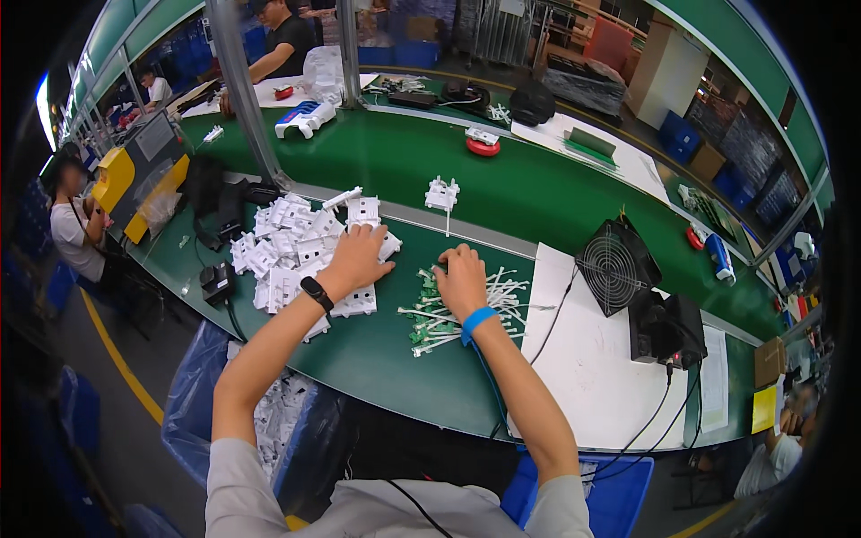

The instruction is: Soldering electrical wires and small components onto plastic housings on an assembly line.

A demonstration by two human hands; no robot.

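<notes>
My left hand (357, 260), with a black band on its wrist, rests over the right side of a heap of white plastic housings (289, 235). Its thumb is spread from the fingers, and the fingertips touch a housing (363, 211) at the heap's edge. My right hand (463, 280), wearing a blue wristband, bends over a bundle of white cables with small green boards (429, 321). The fingers there curl down and close together; what lies between them is hidden. Beyond both hands, a single white housing (441, 193) with a short white cable sits by the bench's metal rail.
On the right stand a black fan with a wire grille (610, 269) and a black box (665, 327) with cords, over white sheeting (596, 394). A small black device (216, 282) lies left of the heap. Below the bench are a lined bin (193, 386) and a blue crate (628, 498). Several people sit nearby.
</notes>
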